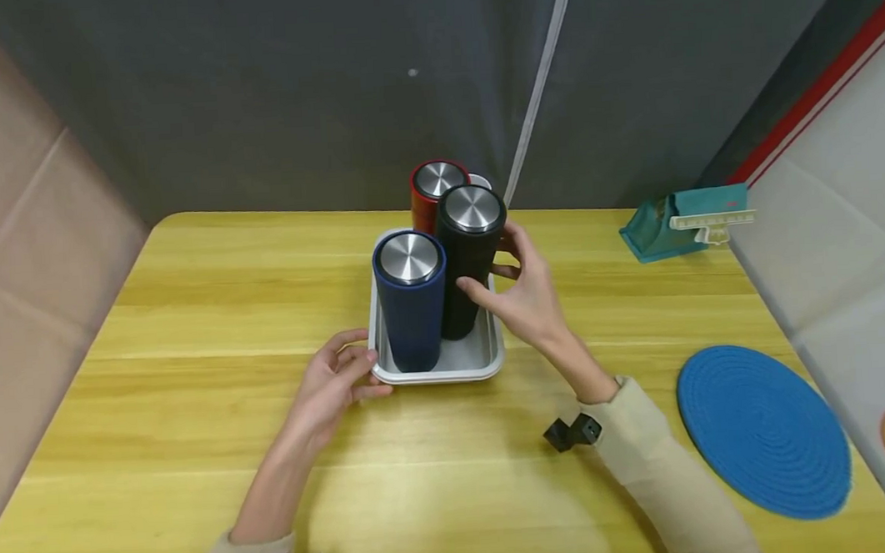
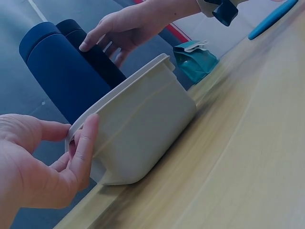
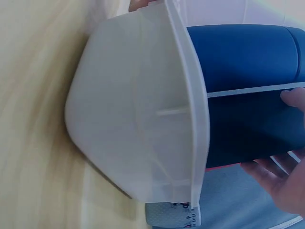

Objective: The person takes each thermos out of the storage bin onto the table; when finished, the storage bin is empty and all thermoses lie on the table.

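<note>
A white plastic bin (image 1: pixel 484 358) stands on the table, holding a blue tumbler (image 1: pixel 415 328) and a black tumbler (image 1: pixel 461 288), both with brushed steel tops. My left hand (image 1: pixel 335 382) pinches the bin's near left corner at the rim, thumb on top and fingers beneath, as the left wrist view shows. Around the upper part of the black tumbler is my right hand (image 1: pixel 526 293), thumb on the near side and fingers behind. A red tumbler (image 1: pixel 424 211) shows behind the black one, largely hidden. Beside it peeks a pale lid (image 1: pixel 480 181).
At the back right stands a teal bag (image 1: pixel 691 222) closed with a cream clip (image 1: pixel 712 222). A round blue woven mat (image 1: pixel 763 431) lies on the right of the wooden table (image 1: pixel 214 364). Behind the table rises a dark grey panel (image 1: pixel 291 101).
</note>
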`<action>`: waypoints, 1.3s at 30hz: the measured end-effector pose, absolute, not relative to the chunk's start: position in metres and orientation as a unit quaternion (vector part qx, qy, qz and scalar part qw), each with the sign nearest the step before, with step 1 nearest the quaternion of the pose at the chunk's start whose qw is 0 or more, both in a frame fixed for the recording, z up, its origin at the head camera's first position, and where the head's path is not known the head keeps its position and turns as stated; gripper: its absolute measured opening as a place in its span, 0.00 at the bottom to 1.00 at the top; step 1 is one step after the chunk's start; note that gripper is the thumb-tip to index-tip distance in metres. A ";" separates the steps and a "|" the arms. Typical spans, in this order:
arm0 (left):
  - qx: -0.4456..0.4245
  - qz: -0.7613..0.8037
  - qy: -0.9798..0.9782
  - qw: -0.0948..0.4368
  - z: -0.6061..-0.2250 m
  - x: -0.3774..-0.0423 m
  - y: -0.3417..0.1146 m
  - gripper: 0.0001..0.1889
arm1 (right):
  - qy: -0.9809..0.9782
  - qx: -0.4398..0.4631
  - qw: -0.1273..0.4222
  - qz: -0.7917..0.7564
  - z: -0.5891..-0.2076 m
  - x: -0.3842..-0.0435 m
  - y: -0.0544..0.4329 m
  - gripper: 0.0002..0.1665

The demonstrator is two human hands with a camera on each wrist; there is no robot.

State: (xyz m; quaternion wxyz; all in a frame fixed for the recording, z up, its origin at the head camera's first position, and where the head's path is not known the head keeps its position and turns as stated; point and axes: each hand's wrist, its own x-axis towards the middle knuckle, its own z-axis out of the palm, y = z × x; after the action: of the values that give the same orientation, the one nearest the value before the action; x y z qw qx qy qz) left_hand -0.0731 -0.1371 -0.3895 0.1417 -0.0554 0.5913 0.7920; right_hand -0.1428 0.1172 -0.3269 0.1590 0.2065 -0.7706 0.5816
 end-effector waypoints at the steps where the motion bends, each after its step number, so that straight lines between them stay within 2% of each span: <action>1: -0.056 0.793 0.590 0.142 -0.390 -0.073 -0.137 0.23 | -0.770 0.205 0.162 0.582 -0.326 -0.143 0.117 0.42; 8: -0.063 0.801 0.575 0.154 -0.391 -0.073 -0.138 0.24 | -0.762 0.182 0.161 0.600 -0.315 -0.140 0.117 0.41; 26: -0.070 0.804 0.576 0.130 -0.392 -0.068 -0.137 0.23 | -0.767 0.166 0.162 0.598 -0.280 -0.131 0.126 0.40; 39: -0.073 0.799 0.585 0.119 -0.392 -0.066 -0.135 0.24 | -0.757 0.193 0.194 0.594 -0.260 -0.136 0.136 0.39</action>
State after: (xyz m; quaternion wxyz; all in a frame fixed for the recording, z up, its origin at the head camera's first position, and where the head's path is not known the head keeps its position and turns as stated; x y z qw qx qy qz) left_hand -0.0656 -0.1354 -0.3921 0.1189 -0.0730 0.5849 0.7990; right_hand -0.1358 0.1365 -0.2598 0.1940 0.1926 -0.7567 0.5939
